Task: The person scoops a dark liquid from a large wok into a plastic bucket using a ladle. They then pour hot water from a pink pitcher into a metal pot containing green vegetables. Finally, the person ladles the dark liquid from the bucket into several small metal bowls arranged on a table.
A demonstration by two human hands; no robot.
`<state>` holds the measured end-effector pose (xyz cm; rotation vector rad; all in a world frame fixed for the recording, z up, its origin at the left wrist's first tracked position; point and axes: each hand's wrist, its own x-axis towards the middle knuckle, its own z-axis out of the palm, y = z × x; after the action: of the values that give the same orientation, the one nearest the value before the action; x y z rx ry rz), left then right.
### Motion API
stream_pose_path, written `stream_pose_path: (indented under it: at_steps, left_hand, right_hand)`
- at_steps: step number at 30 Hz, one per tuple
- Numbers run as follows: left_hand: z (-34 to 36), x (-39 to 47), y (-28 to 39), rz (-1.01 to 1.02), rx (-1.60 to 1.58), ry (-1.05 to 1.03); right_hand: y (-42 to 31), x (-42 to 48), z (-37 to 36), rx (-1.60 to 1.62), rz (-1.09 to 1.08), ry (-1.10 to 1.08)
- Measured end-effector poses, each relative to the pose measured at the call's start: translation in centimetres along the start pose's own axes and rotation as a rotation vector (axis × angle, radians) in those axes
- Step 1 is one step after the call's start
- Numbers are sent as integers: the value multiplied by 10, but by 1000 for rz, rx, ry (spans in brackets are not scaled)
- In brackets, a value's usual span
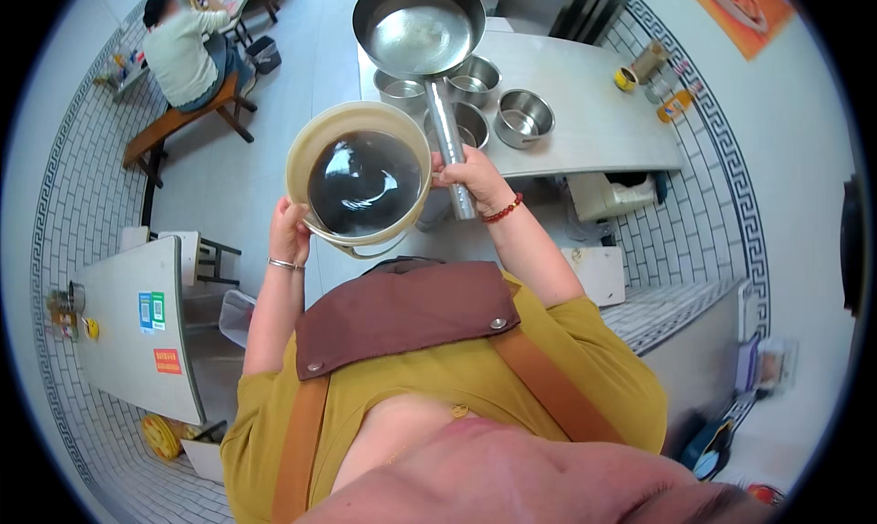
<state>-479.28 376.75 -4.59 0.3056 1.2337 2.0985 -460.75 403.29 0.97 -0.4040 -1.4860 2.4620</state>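
Observation:
A cream plastic bucket (299, 140) with dark, glossy liquid (363, 188) in it is held up in front of my body. My left hand (290, 228) grips its rim at the near left. My right hand (476, 176) is closed around the tubular metal handle (445, 123) of a deep steel pan (419, 30); its fingers also reach the bucket's right side. The pan is held out beyond the bucket, its inside facing up, with no food visible in it. A wire or plastic bail handle (373, 252) hangs at the bucket's near side.
Several stainless steel pots (524, 117) stand on a white table (596, 113) ahead, partly under the pan. Jars and an orange bottle (675, 106) line its wall end. Another table (130, 346) is at left. A person (181, 58) sits on a wooden bench (181, 123) far left.

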Motion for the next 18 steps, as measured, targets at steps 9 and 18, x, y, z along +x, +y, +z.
stream_pose_path:
  at_steps: [9, 18]
  left_hand:
    - [-4, 82, -24, -85, 78, 111]
    - [-14, 108, -12, -142, 58, 50]
  right_hand:
    - [5, 74, -59, -134, 73, -3]
    - [-30, 57, -56, -299, 152, 155]
